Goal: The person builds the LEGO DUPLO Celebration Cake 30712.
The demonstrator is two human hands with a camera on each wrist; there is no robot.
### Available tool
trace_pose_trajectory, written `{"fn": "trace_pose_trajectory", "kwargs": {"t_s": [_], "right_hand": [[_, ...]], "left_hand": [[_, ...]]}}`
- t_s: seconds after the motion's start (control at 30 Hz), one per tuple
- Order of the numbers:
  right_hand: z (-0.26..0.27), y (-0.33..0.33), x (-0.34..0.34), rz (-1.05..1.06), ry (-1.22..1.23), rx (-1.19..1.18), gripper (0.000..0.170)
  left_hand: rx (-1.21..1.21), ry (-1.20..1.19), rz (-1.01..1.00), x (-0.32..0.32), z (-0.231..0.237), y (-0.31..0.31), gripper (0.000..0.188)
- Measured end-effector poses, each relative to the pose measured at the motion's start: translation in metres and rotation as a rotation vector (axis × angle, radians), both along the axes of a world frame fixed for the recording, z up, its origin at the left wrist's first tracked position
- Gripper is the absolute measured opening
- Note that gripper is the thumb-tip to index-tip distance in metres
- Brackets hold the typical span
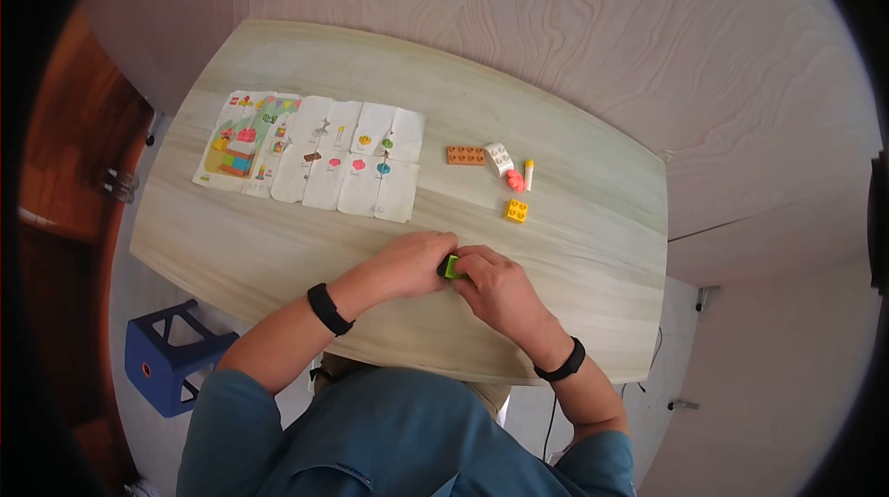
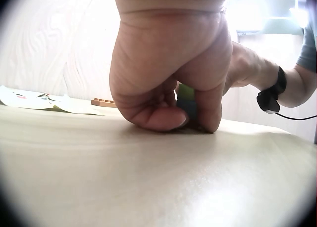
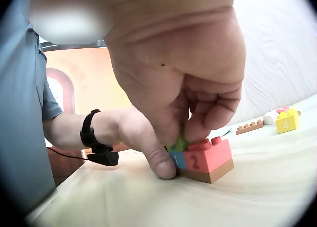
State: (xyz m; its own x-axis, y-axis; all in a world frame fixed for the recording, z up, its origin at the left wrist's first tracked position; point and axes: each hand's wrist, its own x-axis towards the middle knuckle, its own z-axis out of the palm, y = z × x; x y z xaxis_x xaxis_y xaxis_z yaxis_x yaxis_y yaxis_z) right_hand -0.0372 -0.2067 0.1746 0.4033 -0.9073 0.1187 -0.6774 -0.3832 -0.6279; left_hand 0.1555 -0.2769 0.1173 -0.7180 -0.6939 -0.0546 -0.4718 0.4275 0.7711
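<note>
My left hand [image 1: 407, 264] grips a small stack of toy building bricks low on the table, its thumb against the end of the stack in the right wrist view. At the bottom of the stack is a brown brick [image 3: 214, 174]. On it sit a red brick [image 3: 210, 157] marked 2 and a blue brick [image 3: 177, 160] marked 1, side by side. My right hand [image 1: 505, 291] pinches a green brick [image 3: 179, 144] from above, right over the blue one. The fingers of both hands hide much of the stack.
Beyond the hands lie a yellow brick [image 1: 516, 211] marked 4, a coral-red piece [image 1: 515, 181], a yellow-tipped white stick [image 1: 529, 176], a white brick [image 1: 499, 159] and a brown brick [image 1: 465, 155]. An unfolded instruction sheet [image 1: 319, 189] lies at left; a blue stool [image 1: 153, 372] stands below.
</note>
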Motion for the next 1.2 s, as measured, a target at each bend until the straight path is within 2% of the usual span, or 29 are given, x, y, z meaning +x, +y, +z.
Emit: {"fn": "trace_pose_trajectory", "kwargs": {"t_s": [0.07, 0.17, 0.23, 0.27, 0.33, 0.37, 0.47, 0.57, 0.63, 0.67, 0.73, 0.77, 0.83, 0.97, 1.03, 1.17, 1.2], "right_hand": [[0.002, -0.002, -0.005, 0.016, 0.017, -0.020, 0.021], [0.010, -0.014, -0.025, 0.058, -0.123, 0.056, 0.026], [0.005, -0.026, -0.044, -0.340, -0.131, 0.116, 0.032], [0.001, -0.031, -0.051, -0.342, -0.131, 0.112, 0.032], [-0.008, -0.042, -0.064, -0.457, 0.073, -0.026, 0.029], [-0.018, -0.045, -0.069, -0.460, 0.071, -0.034, 0.029], [-0.036, -0.046, -0.074, -0.362, 0.099, -0.119, 0.028], [-0.034, -0.041, -0.070, -0.346, 0.063, -0.043, 0.027], [-0.023, -0.030, -0.069, -0.442, -0.167, 0.269, 0.028], [-0.018, -0.024, -0.071, -0.443, -0.169, 0.274, 0.028], [-0.011, -0.006, -0.073, -0.380, -0.413, 0.413, 0.028], [-0.010, 0.002, -0.072, -0.380, -0.412, 0.417, 0.028], [-0.007, 0.016, -0.066, -0.233, -0.357, 0.271, 0.029], [-0.004, 0.025, -0.043, -0.148, -0.236, 0.121, 0.032], [-0.011, 0.023, -0.036, -0.087, -0.048, -0.069, 0.034], [-0.009, 0.021, -0.028, -0.110, -0.034, -0.062, 0.035], [-0.006, 0.020, -0.029, -0.087, 0.004, -0.060, 0.031]], "left_hand": [[0.005, -0.018, 0.001, -0.001, 0.003, 0.001, 0.031], [0.004, -0.039, 0.003, 0.001, 0.004, 0.001, 0.030], [-0.001, -0.063, -0.005, 0.001, 0.003, 0.002, 0.035], [-0.004, -0.063, -0.007, 0.002, 0.001, 0.002, 0.035], [0.032, -0.066, -0.027, 0.002, 0.001, 0.000, 0.037], [0.024, -0.067, -0.030, 0.001, 0.001, -0.002, 0.037], [0.052, -0.065, -0.026, 0.002, 0.002, -0.001, 0.038], [0.058, -0.060, -0.005, 0.003, 0.007, 0.003, 0.040], [0.139, 0.039, -0.005, 0.005, 0.012, 0.002, 0.041], [0.144, 0.037, -0.007, 0.006, 0.011, 0.001, 0.041], [0.222, 0.075, 0.004, 0.006, 0.010, 0.000, 0.035], [0.226, 0.075, 0.004, 0.006, 0.011, 0.000, 0.035], [0.139, 0.035, 0.023, 0.003, 0.013, 0.001, 0.033], [0.121, -0.008, 0.039, -0.002, 0.008, 0.001, 0.034], [0.117, 0.005, 0.050, -0.001, 0.008, 0.001, 0.033], [0.096, -0.010, 0.064, 0.002, 0.007, 0.001, 0.032], [0.094, -0.014, 0.061, 0.001, 0.007, 0.002, 0.032]]}}
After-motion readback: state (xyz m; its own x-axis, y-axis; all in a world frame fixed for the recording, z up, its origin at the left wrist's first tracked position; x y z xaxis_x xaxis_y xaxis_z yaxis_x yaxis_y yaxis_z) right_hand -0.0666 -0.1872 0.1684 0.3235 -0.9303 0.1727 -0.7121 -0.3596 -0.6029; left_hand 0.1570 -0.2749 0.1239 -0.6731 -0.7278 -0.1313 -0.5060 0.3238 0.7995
